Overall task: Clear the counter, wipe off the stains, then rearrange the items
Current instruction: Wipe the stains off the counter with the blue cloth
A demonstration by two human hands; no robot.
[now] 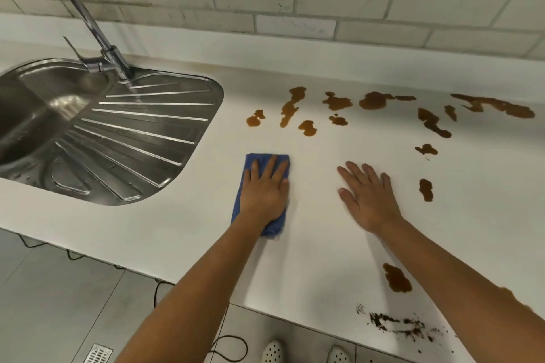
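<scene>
A plain white flat counter [309, 244] is filling most of the frame, and amber-brown liquid stains [290, 107] are showing in irregular blotches across its upper right and right. Blackish-brown crumbly specks [398, 324] are scattering in a speckled streak at the lower right. A solid blue folded cloth [259, 160] is lying at the centre. The shiny silver steel sink [132, 138] at the left is showing a fan of raised ribs, with a chrome curved tap [88, 18] in the upper left. Off-white brick-pattern wall tiles [324, 0] with grey grout are running along the top. Pale grey floor tiles [59, 303] are showing at the lower left, and white perforated shoes [272, 352] at the bottom edge.
</scene>
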